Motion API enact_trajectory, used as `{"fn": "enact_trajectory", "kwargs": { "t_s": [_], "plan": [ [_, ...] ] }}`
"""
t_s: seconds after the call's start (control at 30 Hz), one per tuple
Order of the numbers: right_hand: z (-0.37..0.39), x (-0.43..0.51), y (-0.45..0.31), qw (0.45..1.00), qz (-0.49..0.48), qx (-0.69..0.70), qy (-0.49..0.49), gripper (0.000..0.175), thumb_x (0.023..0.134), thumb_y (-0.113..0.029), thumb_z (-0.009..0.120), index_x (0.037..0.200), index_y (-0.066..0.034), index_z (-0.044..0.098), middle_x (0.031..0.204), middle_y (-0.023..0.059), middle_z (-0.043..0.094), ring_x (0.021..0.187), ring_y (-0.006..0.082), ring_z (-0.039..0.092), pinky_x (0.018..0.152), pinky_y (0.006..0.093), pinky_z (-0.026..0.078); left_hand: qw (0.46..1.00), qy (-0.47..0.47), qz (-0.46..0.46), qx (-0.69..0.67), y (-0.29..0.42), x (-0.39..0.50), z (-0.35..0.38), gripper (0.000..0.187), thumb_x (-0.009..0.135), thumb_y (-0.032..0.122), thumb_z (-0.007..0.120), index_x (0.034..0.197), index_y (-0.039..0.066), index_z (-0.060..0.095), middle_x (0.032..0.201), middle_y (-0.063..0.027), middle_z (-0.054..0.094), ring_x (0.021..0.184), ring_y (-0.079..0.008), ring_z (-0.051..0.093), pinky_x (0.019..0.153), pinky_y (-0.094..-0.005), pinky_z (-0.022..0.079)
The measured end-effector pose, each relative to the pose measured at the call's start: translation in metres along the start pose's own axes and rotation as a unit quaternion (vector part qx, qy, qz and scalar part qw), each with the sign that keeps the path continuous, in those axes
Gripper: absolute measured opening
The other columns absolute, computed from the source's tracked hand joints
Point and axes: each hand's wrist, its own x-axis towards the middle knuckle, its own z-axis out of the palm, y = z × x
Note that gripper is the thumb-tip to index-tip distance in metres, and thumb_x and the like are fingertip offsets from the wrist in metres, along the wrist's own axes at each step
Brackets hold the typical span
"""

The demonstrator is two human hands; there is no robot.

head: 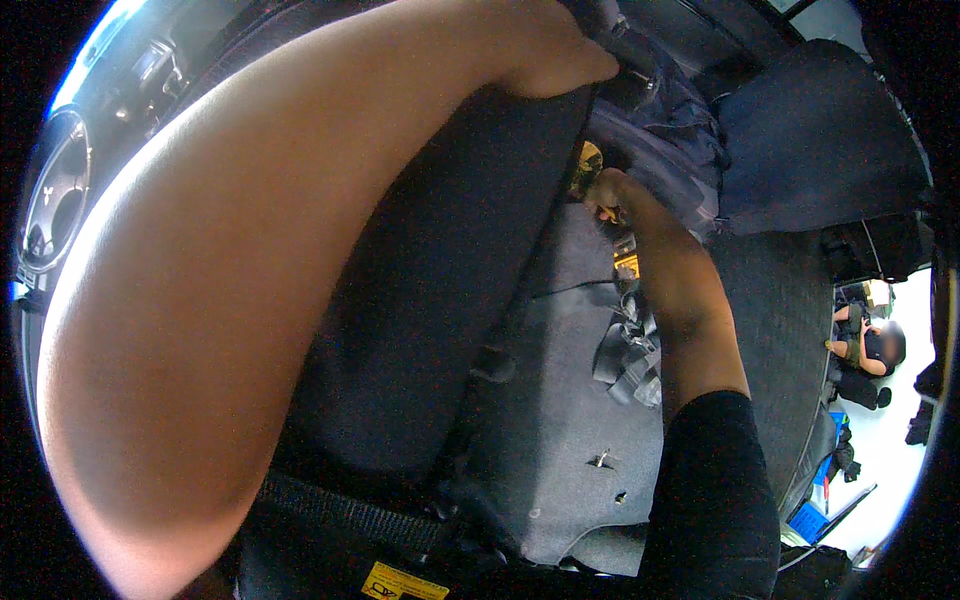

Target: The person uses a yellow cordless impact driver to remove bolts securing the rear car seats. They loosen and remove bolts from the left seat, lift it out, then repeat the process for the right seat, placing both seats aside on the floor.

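Observation:
My right hand (pixel 609 196) is wrapped around the handle of a yellow-and-black cordless power tool (pixel 588 159). Its yellow-and-black battery base (pixel 626 259) shows below the hand, and my forearm covers part of it. The tool's front end is hidden beside a dark seat edge. My left arm sweeps across the left side, close to the camera. At its far end my left hand (pixel 562 56) rests at the top of a black seat cushion (pixel 450 285); its fingers are hidden. Grey carpeted floor (pixel 570 375) lies between the seat and my right arm.
Grey seat-belt webbing with buckles (pixel 630 352) lies on the carpet. A metal bracket (pixel 602 459) sticks up nearby. Dark fabric (pixel 660 142) and a seat back (pixel 817 142) stand beyond. A steering wheel (pixel 56 191) is far left. Outside, a person (pixel 870 345) sits near blue items (pixel 808 521).

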Motion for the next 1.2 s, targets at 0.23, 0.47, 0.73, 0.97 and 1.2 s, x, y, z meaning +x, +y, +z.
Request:
{"fn": "enact_trajectory", "kwargs": {
  "t_s": [0.23, 0.47, 0.73, 0.97, 1.2],
  "plan": [
    [-0.002, -0.022, -0.014, 0.999, -0.031, -0.034, 0.022, 0.029, 0.079, -0.019, 0.073, 0.103, -0.0032, 0.070, 0.086, 0.0116, 0.069, 0.060, 0.0209, 0.067, 0.056, 0.0371, 0.056, 1.000, 0.001, 0.001, -0.013, -0.002, -0.001, -0.003, 0.080, 0.091, 0.062, 0.032, 0.146, 0.005, 0.039, 0.159, -0.0197, 0.017, 0.148, -0.0403, 0.002, 0.115, -0.0630, 0.001],
    [0.010, -0.051, -0.004, 0.981, -0.088, 0.127, 0.118, 0.034, 0.082, -0.023, 0.073, 0.107, -0.0002, 0.068, 0.089, 0.0115, 0.070, 0.062, 0.0194, 0.067, 0.055, 0.0344, 0.056, 0.999, 0.023, 0.000, -0.025, -0.001, 0.001, 0.000, 0.077, 0.091, 0.061, 0.031, 0.145, 0.007, 0.042, 0.159, -0.0190, 0.016, 0.148, -0.0402, 0.001, 0.115, -0.0631, 0.001],
    [0.006, -0.022, -0.004, 0.999, 0.014, 0.028, -0.032, 0.017, 0.077, -0.006, 0.066, 0.093, -0.0018, 0.069, 0.077, 0.0133, 0.066, 0.063, 0.0247, 0.065, 0.057, 0.0422, 0.053, 1.000, 0.008, 0.001, 0.012, 0.000, 0.003, 0.003, 0.075, 0.092, 0.061, 0.030, 0.145, 0.010, 0.042, 0.159, -0.0189, 0.016, 0.148, -0.0408, 0.000, 0.115, -0.0635, 0.001],
    [0.005, 0.011, 0.021, 0.970, -0.129, 0.202, -0.049, 0.006, 0.074, -0.006, 0.062, 0.074, -0.0010, 0.065, 0.073, 0.0140, 0.064, 0.058, 0.0286, 0.062, 0.054, 0.0435, 0.053, 1.000, 0.010, -0.005, 0.007, 0.002, 0.003, 0.002, 0.077, 0.092, 0.062, 0.030, 0.146, 0.008, 0.040, 0.159, -0.0191, 0.016, 0.148, -0.0413, 0.001, 0.114, -0.0640, 0.001],
    [0.017, 0.043, 0.033, 0.977, -0.120, 0.176, -0.017, 0.017, 0.074, -0.017, 0.065, 0.067, -0.0026, 0.061, 0.070, 0.0153, 0.061, 0.054, 0.0314, 0.060, 0.054, 0.0443, 0.052, 1.000, 0.019, 0.000, -0.008, 0.000, 0.006, 0.002, 0.077, 0.092, 0.062, 0.030, 0.147, 0.009, 0.039, 0.159, -0.0190, 0.017, 0.148, -0.0408, 0.001, 0.114, -0.0643, 0.001]
  ]
}}
